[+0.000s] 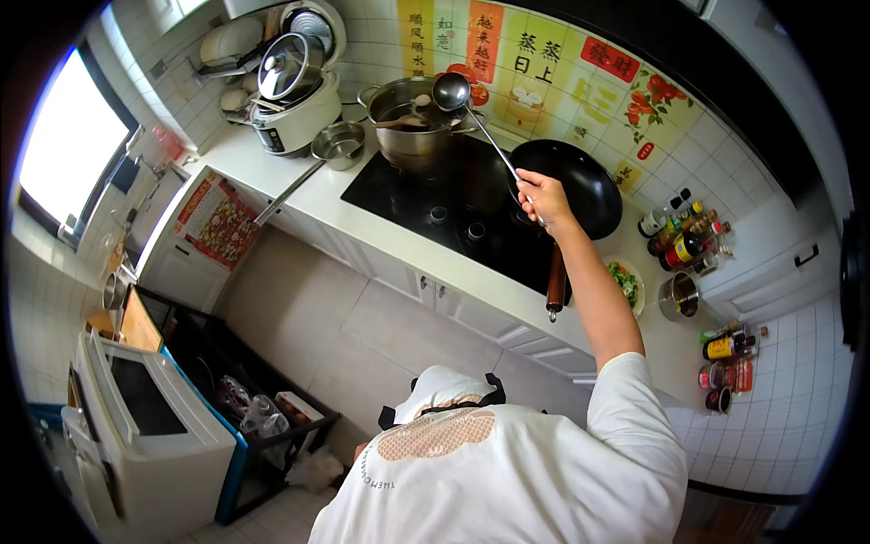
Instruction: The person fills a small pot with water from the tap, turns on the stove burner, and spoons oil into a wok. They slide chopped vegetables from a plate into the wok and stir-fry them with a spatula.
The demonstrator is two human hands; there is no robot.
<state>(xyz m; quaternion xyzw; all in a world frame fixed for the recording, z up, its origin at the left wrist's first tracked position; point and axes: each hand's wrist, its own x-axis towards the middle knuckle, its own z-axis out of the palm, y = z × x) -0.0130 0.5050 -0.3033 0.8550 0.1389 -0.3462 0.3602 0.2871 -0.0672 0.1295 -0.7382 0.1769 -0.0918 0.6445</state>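
My right hand (544,199) is closed around the handle of a metal ladle (489,136), reaching out over the stove. The ladle's round bowl is raised above the right side of a steel pot (412,145). Inside that two-handled pot rest a wooden spoon (399,122) and a pale round thing too small to name. Beneath and beside my right hand sits a black wok (584,186) with a wooden handle (556,283) pointing toward me. Of my left hand, at most a sliver of skin shows beside the white shirt; its fingers are hidden.
Left of the black cooktop (390,190) stand a long-handled saucepan (339,145) and a white cooker (299,127). A plate of green food (625,283), a metal container (678,296) and several bottles (680,236) stand to the right. A white oven (154,426) is behind at left.
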